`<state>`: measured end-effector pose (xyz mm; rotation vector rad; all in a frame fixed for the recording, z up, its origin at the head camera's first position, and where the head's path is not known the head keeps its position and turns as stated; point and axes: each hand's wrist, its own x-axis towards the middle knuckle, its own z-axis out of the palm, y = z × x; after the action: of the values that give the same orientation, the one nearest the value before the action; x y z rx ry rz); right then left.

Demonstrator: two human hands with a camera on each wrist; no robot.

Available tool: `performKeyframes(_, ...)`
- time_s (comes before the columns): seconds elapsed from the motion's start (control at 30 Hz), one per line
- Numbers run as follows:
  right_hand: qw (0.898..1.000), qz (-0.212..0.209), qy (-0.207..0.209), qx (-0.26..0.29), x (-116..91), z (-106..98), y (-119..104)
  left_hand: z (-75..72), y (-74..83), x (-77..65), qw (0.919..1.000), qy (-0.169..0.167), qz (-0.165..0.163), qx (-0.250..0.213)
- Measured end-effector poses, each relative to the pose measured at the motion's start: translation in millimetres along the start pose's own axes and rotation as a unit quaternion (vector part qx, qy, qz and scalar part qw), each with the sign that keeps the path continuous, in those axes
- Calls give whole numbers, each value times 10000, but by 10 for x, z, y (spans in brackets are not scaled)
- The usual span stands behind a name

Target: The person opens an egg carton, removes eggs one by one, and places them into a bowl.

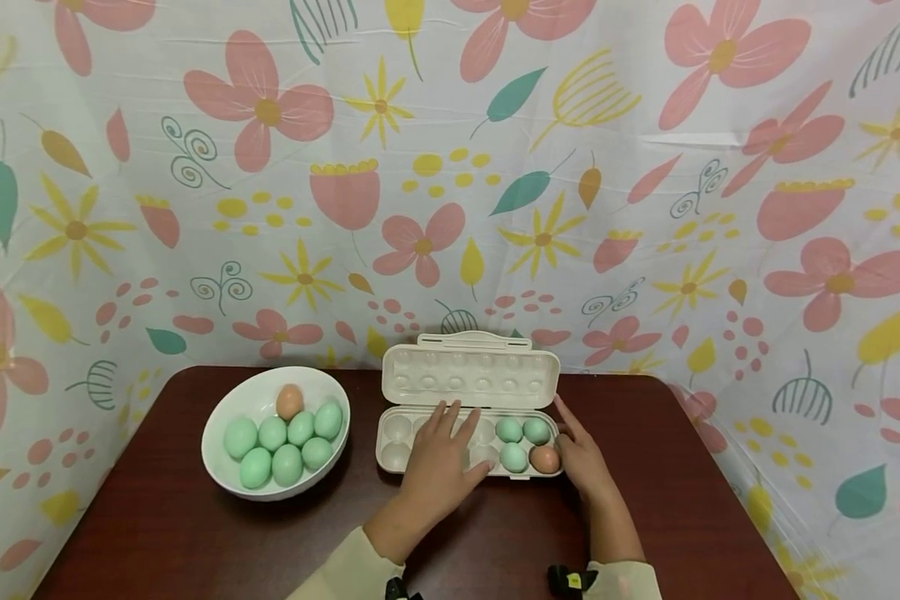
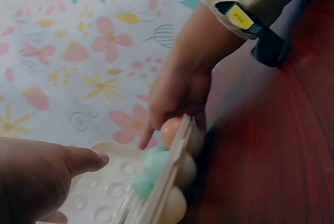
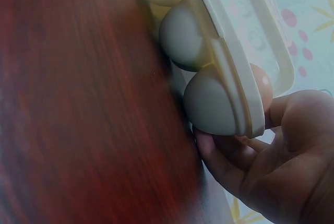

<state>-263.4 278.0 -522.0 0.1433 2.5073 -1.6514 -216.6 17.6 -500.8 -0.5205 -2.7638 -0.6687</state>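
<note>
An off-white egg carton [image 1: 470, 377] lies with its lid raised towards the flowered cloth. At its right end sit three pale green eggs [image 1: 513, 457] and one brown egg [image 1: 545, 459]. Over the middle cups my left hand [image 1: 437, 475] is spread palm down, fingers straight; what lies under the palm is hidden. My right hand [image 1: 587, 462] grips the carton's right end. In the right wrist view its thumb is by the rim beside the brown egg, and its curled fingers [image 3: 206, 144] reach beneath the end cup. The leftmost cups hold no eggs.
To the left stands a white bowl [image 1: 270, 494] with several green eggs [image 1: 287, 464] and one brown egg [image 1: 289, 402]. The dark red table [image 1: 510, 542] ends at a flowered cloth [image 1: 420, 192] behind the carton.
</note>
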Motion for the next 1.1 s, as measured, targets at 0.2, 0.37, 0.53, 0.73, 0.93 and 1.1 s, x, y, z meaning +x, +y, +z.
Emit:
performKeyframes(0.2, 9999, -44, 70, -59, 91, -3, 167, 171, 122, 54, 9998, -84, 173, 95)
performKeyframes(0.37, 9998, -127, 140, -51, 108, 5, 209, 312, 210, 92, 9992, -120, 289, 242)
performKeyframes(0.53, 10000, -53, 64, 23, 75, -1, 139, 426, 289, 121, 9991, -80, 331, 260)
performKeyframes(0.73, 9999, 46, -29, 153, -68, -9, -101, 523, 360, 154, 9987, -39, 467, 179)
performKeyframes(0.93, 9997, 22, -14, 238, -29, -12, -36, 609, 403, 164, 9981, 122, 585, 140)
performKeyframes(1.1, 9998, -35, 94, 156, 87, 8, 162, 631, 419, 165, 9989, 36, 466, 51)
